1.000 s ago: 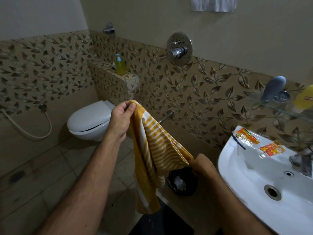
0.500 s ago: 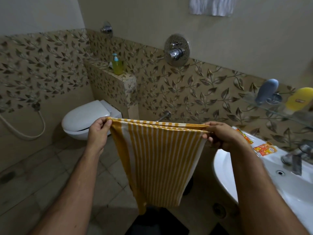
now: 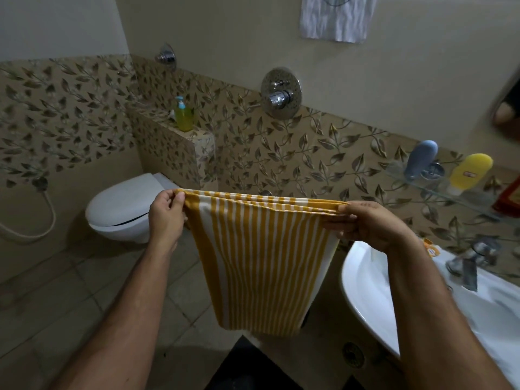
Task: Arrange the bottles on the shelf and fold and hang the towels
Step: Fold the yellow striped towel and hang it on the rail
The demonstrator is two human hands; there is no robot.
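A yellow and white striped towel (image 3: 261, 257) hangs folded in front of me, its top edge stretched level between both hands. My left hand (image 3: 166, 215) pinches the left corner and my right hand (image 3: 363, 223) pinches the right corner. A white towel (image 3: 337, 19) hangs high on the wall. On the glass shelf (image 3: 439, 190) at the right stand a blue-grey bottle (image 3: 420, 159) and a yellow bottle (image 3: 468, 171), both cap down. A yellow-green pump bottle (image 3: 183, 114) stands on the tiled ledge (image 3: 197, 136).
A white toilet (image 3: 123, 206) hangs on the wall at the left, with a hose (image 3: 42, 218) beside it. A white sink (image 3: 436, 299) with a tap (image 3: 470, 260) fills the right. A chrome shower valve (image 3: 280, 94) sits on the wall. The floor is tiled.
My right hand rose from low beside the sink and drew the towel's edge out to the right. The towel went from hanging bunched to spread level between both hands.
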